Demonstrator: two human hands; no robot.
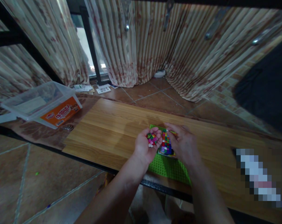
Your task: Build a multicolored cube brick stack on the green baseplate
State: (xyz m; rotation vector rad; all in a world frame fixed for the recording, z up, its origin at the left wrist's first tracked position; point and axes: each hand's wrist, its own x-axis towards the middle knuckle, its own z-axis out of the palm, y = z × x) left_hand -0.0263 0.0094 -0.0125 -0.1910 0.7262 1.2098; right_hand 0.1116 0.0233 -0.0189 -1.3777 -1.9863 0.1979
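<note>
My left hand is cupped palm up, its fingers curled round a small heap of loose toy bricks in pink, green, red, white and other colours. Just to its right, a multicoloured brick build sits on a green studded baseplate. Over the far right part of that build is my right hand, thumb and fingers brought together at its upper edge. Whatever is between those fingertips is too small to make out. The right hand hides part of the build and plate.
A clear plastic bin with an orange label stands left of the wooden board. A pixelated flat object lies at the right. Striped curtains hang behind. Small green and blue pieces lie on the floor.
</note>
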